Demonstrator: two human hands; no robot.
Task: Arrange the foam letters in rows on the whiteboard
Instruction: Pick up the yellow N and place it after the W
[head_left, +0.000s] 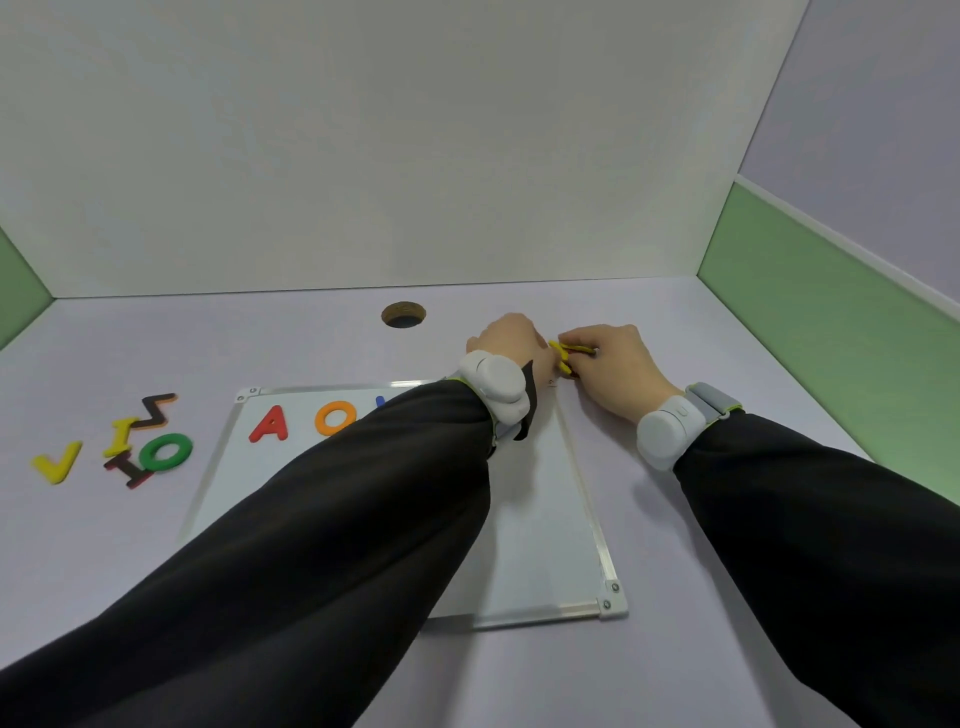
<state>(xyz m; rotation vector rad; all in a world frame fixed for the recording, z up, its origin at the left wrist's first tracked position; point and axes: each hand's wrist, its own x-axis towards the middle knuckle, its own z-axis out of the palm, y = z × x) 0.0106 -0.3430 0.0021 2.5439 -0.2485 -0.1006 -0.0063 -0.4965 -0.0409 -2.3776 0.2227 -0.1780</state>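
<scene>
both arms reach forward past the whiteboard (540, 519)'s far right corner; left hand (511, 345) and right hand (613, 364) meet knuckles-up, each grip pinched together on yellow foam letters (563, 353) just above the bench (675, 649).

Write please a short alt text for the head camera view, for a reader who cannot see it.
Both hands, left hand and right hand, meet past the far right corner of a whiteboard, holding yellow foam letters. A red A and an orange O start a row on the board; five loose letters lie on the table to its left.
</scene>
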